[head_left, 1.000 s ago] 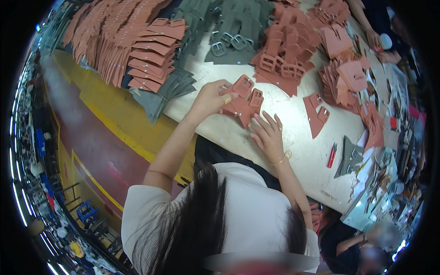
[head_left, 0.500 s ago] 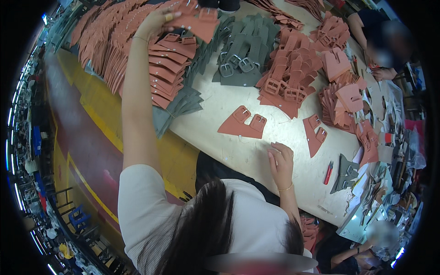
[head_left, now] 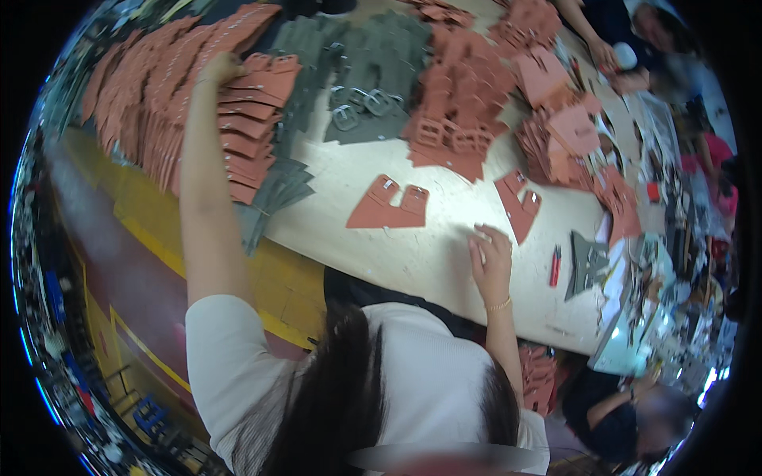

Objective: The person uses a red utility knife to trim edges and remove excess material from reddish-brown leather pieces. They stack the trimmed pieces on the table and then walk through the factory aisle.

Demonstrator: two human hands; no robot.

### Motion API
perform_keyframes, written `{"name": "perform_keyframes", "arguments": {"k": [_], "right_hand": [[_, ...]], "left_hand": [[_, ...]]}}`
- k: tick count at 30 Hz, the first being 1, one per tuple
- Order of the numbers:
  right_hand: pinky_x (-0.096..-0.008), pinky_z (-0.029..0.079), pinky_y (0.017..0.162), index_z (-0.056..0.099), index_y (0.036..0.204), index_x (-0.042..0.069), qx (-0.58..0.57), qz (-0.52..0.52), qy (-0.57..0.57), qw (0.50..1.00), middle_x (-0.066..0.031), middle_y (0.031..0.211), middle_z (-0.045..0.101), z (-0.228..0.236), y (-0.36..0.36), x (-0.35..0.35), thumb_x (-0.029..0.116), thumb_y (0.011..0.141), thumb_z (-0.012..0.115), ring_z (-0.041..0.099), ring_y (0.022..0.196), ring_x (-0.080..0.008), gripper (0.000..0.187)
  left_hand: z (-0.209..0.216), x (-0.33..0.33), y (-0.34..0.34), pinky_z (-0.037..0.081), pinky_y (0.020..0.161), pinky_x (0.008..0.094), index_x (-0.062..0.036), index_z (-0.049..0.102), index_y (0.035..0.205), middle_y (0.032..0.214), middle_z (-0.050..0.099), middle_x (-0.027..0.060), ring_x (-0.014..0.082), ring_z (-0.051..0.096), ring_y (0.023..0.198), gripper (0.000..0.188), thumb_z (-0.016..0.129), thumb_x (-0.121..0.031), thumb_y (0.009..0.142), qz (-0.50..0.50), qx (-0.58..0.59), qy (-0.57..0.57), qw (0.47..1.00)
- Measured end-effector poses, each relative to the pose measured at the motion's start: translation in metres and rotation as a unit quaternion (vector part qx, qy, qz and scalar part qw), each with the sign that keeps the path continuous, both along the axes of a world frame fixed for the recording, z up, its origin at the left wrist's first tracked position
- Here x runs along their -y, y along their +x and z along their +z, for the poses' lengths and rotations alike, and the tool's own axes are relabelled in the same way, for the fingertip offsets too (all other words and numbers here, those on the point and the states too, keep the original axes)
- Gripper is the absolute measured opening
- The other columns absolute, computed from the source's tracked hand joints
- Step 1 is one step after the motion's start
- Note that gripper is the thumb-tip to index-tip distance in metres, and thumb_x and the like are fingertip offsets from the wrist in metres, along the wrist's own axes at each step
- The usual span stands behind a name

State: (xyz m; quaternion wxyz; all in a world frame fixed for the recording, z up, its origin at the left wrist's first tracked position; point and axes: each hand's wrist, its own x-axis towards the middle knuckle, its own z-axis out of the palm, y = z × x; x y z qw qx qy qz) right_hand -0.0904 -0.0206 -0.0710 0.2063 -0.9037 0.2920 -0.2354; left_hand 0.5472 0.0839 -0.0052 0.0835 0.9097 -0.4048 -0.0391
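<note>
My left hand (head_left: 221, 70) reaches to the far left, its fingers closed at the left end of a coral leather strap piece with buckles (head_left: 268, 78). That piece lies on top of a fanned stack of similar coral pieces (head_left: 252, 151); the fingertips are partly hidden and blurred. My right hand (head_left: 493, 258) hovers over the near part of the table, fingers loosely bent and thumb apart, holding nothing. Beyond it lie two single coral buckled pieces, one left (head_left: 387, 208) and one right (head_left: 520, 205).
On the pale table (head_left: 317, 222) are grey-green buckled straps (head_left: 373, 79), heaped coral straps (head_left: 460, 95), coral cut pieces (head_left: 571, 131), a red-handled tool (head_left: 555, 266) and a grey-green piece (head_left: 585, 266). A co-worker's hand (head_left: 627, 81) shows at far right, another person (head_left: 635, 420) at lower right.
My left hand has lowered the coral buckled piece from the air onto the stack. The view has shifted, so the table's things sit further left. My right hand stays over the table.
</note>
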Motion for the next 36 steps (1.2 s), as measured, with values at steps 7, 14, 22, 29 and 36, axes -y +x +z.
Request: {"name": "perform_keyframes", "arguments": {"k": [7,14,22,29,36], "right_hand": [[-0.0443,0.043,0.091,0.06,0.113,0.0,-0.101,-0.224,-0.051,0.968,-0.0198,0.117,0.056,-0.026,-0.054,0.053,0.019,0.087,0.065,0.055,0.105,-0.0372,0.033],[-0.0436,0.045,0.09,0.054,0.119,-0.008,-0.089,-0.383,0.033,0.919,-0.0255,0.108,0.055,-0.048,-0.054,0.082,0.048,0.077,0.075,0.055,0.102,-0.0403,0.073],[-0.0403,0.052,0.072,0.057,0.095,0.001,-0.016,-0.375,0.195,0.906,-0.0179,0.087,0.064,-0.044,-0.041,0.096,0.024,0.079,0.076,0.063,0.077,-0.0353,0.034],[-0.0299,0.05,0.051,0.047,0.095,0.001,0.053,-0.366,0.139,0.919,-0.0152,0.075,0.067,0.024,-0.05,0.083,0.016,0.091,0.064,0.068,0.063,-0.0218,0.023],[-0.0234,0.05,0.051,0.044,0.099,0.003,0.155,-0.224,0.263,0.926,-0.0145,0.078,0.068,0.081,-0.025,0.052,0.013,0.094,0.061,0.069,0.061,-0.0169,0.021]], "left_hand": [[0.008,0.011,-0.153,0.049,0.08,0.0359,-0.0059,0.067,0.109,0.098,0.067,0.0138,0.0288,0.064,0.088,0.039,0.07,-0.033,0.082,-0.103,-0.17,-0.155,0.968],[-0.086,-0.014,-0.335,0.047,0.085,0.0407,0.0034,0.06,0.107,0.11,0.059,0.0208,0.0313,0.058,0.103,0.057,0.081,-0.036,0.072,-0.098,-0.204,-0.01,0.974],[-0.075,-0.011,-0.365,0.049,0.076,0.0363,0.0002,0.054,0.098,0.099,0.062,0.0153,0.0251,0.062,0.089,0.032,0.074,-0.019,0.083,-0.002,-0.4,-0.047,0.915],[-0.035,-0.005,-0.395,0.051,0.044,0.0269,-0.0052,0.044,0.109,0.084,0.067,0.0138,0.0181,0.069,0.067,0.024,0.053,-0.025,0.099,-0.055,-0.662,-0.252,0.704],[-0.087,0.015,-0.38,0.052,0.042,0.0254,-0.0004,0.047,0.118,0.084,0.068,0.0165,0.0198,0.068,0.057,0.048,0.043,-0.045,0.1,0.061,-0.664,-0.086,0.741]]}}
